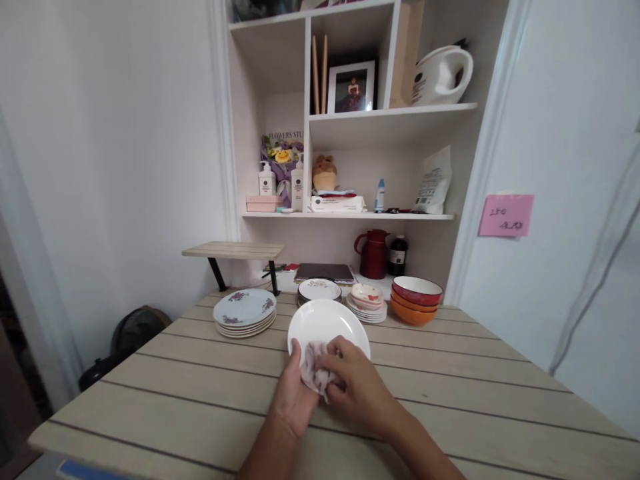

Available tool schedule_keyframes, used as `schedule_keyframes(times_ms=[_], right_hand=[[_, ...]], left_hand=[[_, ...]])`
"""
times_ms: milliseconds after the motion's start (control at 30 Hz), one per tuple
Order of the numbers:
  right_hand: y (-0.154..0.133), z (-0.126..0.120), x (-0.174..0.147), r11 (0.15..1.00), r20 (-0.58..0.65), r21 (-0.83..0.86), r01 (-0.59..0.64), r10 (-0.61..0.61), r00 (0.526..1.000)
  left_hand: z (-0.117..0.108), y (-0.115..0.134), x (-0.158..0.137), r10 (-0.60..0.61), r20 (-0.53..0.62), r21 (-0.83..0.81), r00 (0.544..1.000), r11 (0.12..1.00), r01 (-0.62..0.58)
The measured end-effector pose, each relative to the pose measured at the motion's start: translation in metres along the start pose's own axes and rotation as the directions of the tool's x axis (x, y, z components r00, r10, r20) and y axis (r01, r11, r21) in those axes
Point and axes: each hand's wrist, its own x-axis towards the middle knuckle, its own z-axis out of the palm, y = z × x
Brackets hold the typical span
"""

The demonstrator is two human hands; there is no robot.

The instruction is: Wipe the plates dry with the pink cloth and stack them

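A plain white plate is held tilted above the table, its face toward me. My left hand grips its lower left edge, thumb on the face and the other fingers underneath, partly hidden. Bunched in my right hand is a pale pinkish cloth, pressed against the lower part of the plate's face. Behind the plate stands a stack of plates with dark rims, partly covered by it.
Flowered plates are stacked at the left by a small raised shelf. Small pink dishes on white plates and stacked orange and red bowls stand at the right. Behind are a red jug and a dark bottle.
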Motion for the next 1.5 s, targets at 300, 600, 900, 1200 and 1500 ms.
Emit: schedule_keyframes(times_ms=[300, 600, 900, 1200, 1500], right_hand=[[0.008, -0.018, -0.004, 0.984, 0.067, 0.161, -0.078, 0.067, 0.995], [0.040, -0.016, 0.000, 0.913, -0.266, -0.133, -0.385, 0.341, 0.902], [0.049, -0.006, 0.010, 0.938, -0.356, -0.233, -0.255, 0.162, 0.920], [0.011, -0.002, 0.006, 0.984, -0.037, 0.016, 0.179, -0.178, 0.983], [0.061, -0.029, -0.006, 0.990, -0.261, -0.116, -0.075, 0.042, 0.964]], left_hand=[[-0.001, -0.002, 0.000, -0.066, 0.079, 0.012, 0.995, 0.998, 0.066], [-0.007, -0.014, 0.003, -0.087, 0.143, 0.031, 0.986, 0.996, 0.083], [0.008, -0.024, -0.003, -0.189, 0.056, 0.056, 0.980, 0.981, 0.186], [0.009, -0.006, -0.003, -0.039, 0.046, 0.003, 0.998, 0.999, 0.039], [-0.013, 0.001, 0.005, 0.079, 0.094, -0.047, 0.992, 0.996, -0.075]])
